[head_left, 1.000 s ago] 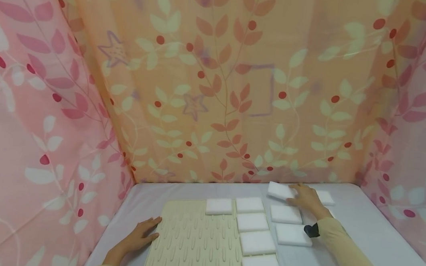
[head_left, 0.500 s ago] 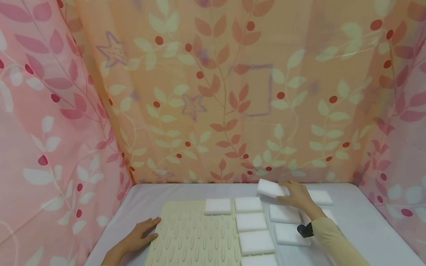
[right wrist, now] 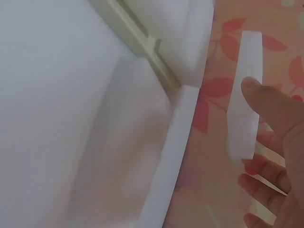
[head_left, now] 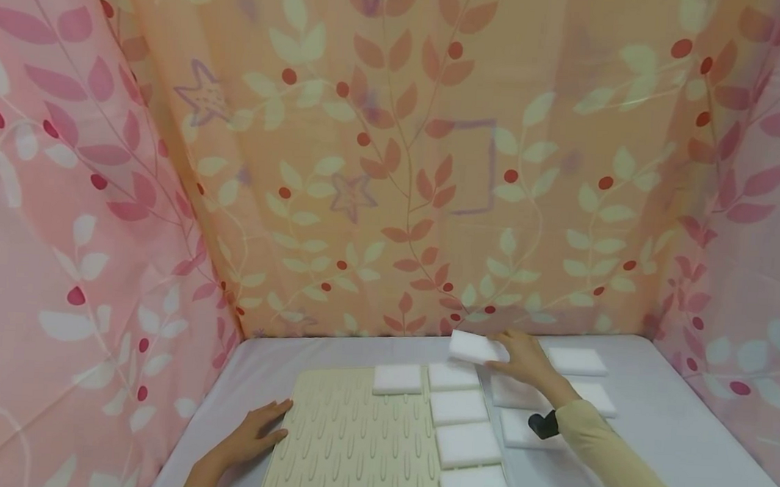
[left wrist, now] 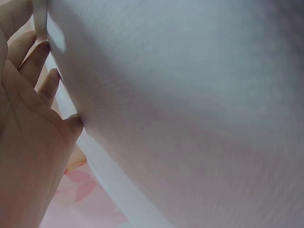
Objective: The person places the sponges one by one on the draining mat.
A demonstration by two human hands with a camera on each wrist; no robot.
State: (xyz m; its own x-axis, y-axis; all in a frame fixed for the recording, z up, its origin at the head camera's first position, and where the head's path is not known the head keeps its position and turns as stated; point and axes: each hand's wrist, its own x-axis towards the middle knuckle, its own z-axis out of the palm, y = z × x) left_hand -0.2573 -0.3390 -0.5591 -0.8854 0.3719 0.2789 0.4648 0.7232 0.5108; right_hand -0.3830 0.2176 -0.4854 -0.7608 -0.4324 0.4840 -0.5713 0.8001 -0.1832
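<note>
My right hand (head_left: pixel 528 367) pinches a white sponge (head_left: pixel 469 348) above the table's far side, close over the back right corner of the beige ridged mat (head_left: pixel 347 432). In the right wrist view the thumb (right wrist: pixel 266 102) presses one face of the sponge (right wrist: pixel 243 128), and fingers lie behind it. One white sponge (head_left: pixel 397 379) lies on the mat's back edge, and several more, such as this sponge (head_left: pixel 468 443), form a column down its right side. At the mat's left edge rests my left hand (head_left: pixel 247 438), fingers spread and holding nothing.
Right of the mat, several loose white sponges lie on the white-covered table, among them a far sponge (head_left: pixel 578 361) and a nearer sponge (head_left: pixel 527 429). A floral curtain (head_left: pixel 392 199) rises directly behind the table, with pink curtains (head_left: pixel 65 256) along both sides.
My right hand has carried the sponge left, from above the loose sponges to the mat's back right corner. The left hand stays at the mat's edge.
</note>
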